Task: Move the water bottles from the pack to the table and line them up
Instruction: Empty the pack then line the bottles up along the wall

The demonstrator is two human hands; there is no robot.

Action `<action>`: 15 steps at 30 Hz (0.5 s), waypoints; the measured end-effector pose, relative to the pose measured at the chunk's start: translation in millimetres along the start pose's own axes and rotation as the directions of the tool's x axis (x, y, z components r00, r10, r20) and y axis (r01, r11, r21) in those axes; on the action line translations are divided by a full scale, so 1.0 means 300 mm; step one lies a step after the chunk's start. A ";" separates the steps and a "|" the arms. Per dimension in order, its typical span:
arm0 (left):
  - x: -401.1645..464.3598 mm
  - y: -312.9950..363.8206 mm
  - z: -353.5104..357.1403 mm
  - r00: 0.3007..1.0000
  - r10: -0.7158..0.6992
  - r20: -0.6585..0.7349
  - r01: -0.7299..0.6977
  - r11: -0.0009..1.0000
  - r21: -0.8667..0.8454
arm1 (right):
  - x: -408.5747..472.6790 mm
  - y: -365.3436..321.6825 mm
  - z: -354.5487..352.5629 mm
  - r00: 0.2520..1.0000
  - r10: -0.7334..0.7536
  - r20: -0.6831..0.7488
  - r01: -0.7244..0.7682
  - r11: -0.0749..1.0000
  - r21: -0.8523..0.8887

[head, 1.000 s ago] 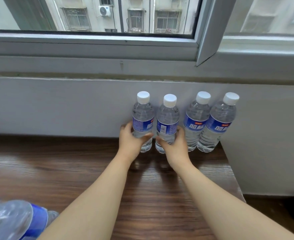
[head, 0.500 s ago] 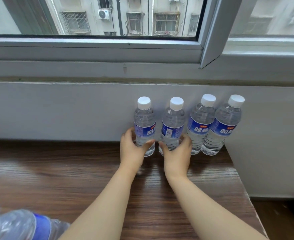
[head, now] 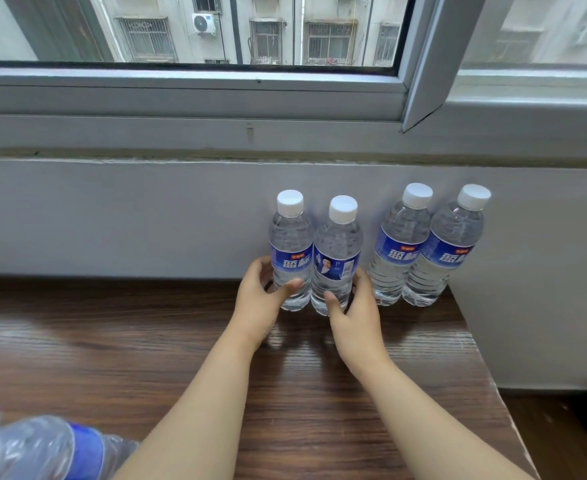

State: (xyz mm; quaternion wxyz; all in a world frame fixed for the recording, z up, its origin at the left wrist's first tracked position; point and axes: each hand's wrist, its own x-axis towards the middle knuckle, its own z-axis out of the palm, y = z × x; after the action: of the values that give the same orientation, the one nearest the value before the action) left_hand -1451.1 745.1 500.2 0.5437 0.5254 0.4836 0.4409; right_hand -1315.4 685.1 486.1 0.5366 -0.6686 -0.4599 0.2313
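four bottles (head: 371, 251) in row on table (head: 112, 341) against wall (head: 112, 216) | pack (head: 39, 448) front-left

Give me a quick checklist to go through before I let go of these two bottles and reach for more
1. Left hand grips the leftmost bottle low down: ok.
2. Right hand grips the second bottle low down: ok.
3. Both held bottles upright with white caps on: ok.
4. Held pair touching side by side: ok.
5. Row closed up: not ok, a gap shows between the second bottle and the third bottle, which stands against the fourth bottle.
6. Held bottles' bases flat on the wooden table: cannot tell, the hands cover part of them.
7. More bottles left in the pack at the lower left: ok, at least one shows.
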 end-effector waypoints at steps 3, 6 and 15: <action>-0.017 0.000 0.012 1.000 0.025 -0.011 -0.024 0.999 0.039 | -0.001 -0.017 0.037 0.994 0.023 -0.105 -0.019 0.999 0.039; -0.022 -0.003 0.020 0.999 0.029 -0.020 -0.028 0.998 0.047 | 0.021 -0.036 0.062 0.975 0.062 -0.212 -0.069 0.997 -0.027; -0.012 -0.012 0.018 0.999 0.052 0.013 -0.053 0.990 0.132 | 0.026 -0.002 0.001 0.995 0.073 -0.066 -0.073 0.997 -0.001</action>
State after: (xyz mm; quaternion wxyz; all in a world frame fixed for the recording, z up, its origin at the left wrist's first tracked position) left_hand -1446.4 740.5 496.6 0.4981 0.5749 0.4953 0.4197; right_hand -1312.3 691.9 487.9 0.5416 -0.6932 -0.4176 0.2276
